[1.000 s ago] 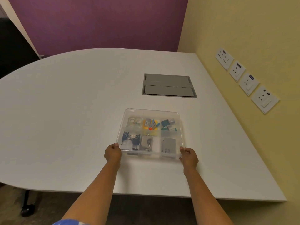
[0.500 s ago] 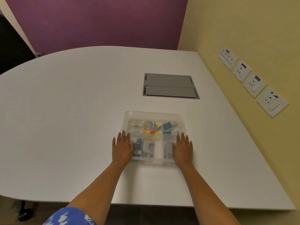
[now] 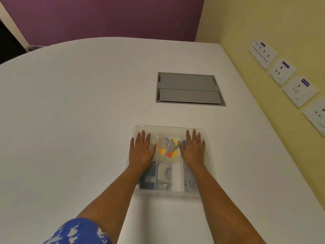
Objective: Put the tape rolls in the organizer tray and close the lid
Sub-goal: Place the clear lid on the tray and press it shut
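A clear plastic organizer tray [image 3: 168, 128] lies on the white table, its transparent lid resting on top. My left hand [image 3: 141, 150] lies flat, fingers spread, on the lid's far left part. My right hand [image 3: 192, 150] lies flat on the far right part. Through the lid I see yellow notes and a red pin [image 3: 169, 154] in the middle, a grey hole punch [image 3: 164, 174] and dark clips [image 3: 148, 178] nearer me. The far left compartment is hidden under my left hand, and no tape rolls show now.
A grey hatch panel [image 3: 189, 88] is set into the table beyond the tray. White wall sockets [image 3: 281, 71] line the yellow wall on the right. The table's edge runs close along that wall.
Both hands went from gripping the tray's near corners to lying flat on the lid, then slid to its far half. The camera has come closer over the tray.
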`<control>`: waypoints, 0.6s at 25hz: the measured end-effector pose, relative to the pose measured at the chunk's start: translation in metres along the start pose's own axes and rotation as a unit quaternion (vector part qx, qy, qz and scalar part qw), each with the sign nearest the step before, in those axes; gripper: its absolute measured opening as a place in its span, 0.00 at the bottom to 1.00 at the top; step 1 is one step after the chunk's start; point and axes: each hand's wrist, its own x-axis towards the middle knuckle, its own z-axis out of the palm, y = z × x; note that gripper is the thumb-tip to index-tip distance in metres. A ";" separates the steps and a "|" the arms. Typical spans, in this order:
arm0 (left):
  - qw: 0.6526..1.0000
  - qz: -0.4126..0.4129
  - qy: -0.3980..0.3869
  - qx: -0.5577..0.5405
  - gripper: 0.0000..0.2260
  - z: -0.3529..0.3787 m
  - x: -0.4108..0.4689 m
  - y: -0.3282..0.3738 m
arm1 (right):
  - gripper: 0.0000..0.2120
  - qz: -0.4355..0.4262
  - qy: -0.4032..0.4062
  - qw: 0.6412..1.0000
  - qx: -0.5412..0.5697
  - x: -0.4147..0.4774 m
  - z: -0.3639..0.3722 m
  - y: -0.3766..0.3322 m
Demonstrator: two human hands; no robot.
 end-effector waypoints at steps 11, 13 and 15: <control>1.000 0.010 0.017 0.024 0.50 -0.004 0.033 0.006 | 0.27 -0.007 0.019 0.998 -0.059 0.027 0.008 -0.005; 1.000 0.013 0.013 0.013 0.50 -0.004 0.033 0.007 | 0.27 -0.006 0.017 0.999 -0.050 0.028 0.008 -0.005; 1.000 0.010 0.013 0.012 0.50 -0.006 0.033 0.008 | 0.27 -0.003 0.025 0.999 -0.037 0.029 0.008 -0.006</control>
